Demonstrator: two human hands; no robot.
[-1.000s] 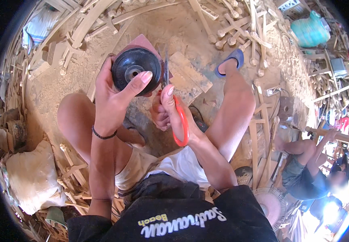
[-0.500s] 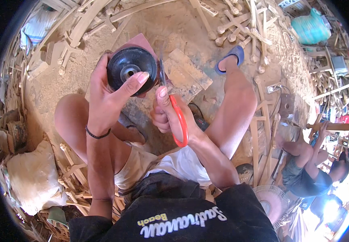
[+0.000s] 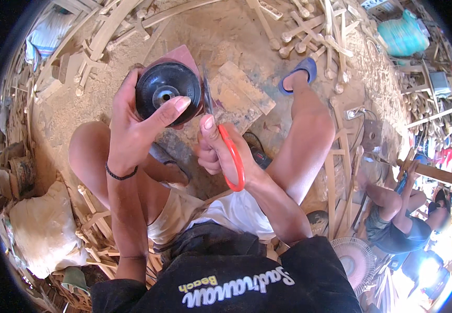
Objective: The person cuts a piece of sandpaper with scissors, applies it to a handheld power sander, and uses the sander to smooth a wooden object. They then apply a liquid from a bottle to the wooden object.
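A round black sanding pad (image 3: 155,78) with a metal-rimmed hole at its centre is in my left hand (image 3: 127,130). My left thumb presses on its face, near the hole. Pinned behind the pad is a reddish-brown sheet of sandpaper (image 3: 183,55), sticking out past its upper and right rim. My right hand (image 3: 218,151) is closed around scissors (image 3: 238,169) with red-orange handles. Their blades point upward along the right edge of the sandpaper, close to the pad's rim. Whether the blades are parted cannot be made out.
Flat wooden boards (image 3: 241,94) lie on the dusty floor beyond my hands. Turned wooden pieces (image 3: 314,36) are heaped at the far side. A fan (image 3: 352,263) stands at the lower right, near another person (image 3: 401,219) handling a wooden piece. A pale sack (image 3: 43,229) rests at left.
Both hands, with the pad, sandpaper and scissors, have shifted slightly to the left. At the right, the other person's wooden piece has changed its angle.
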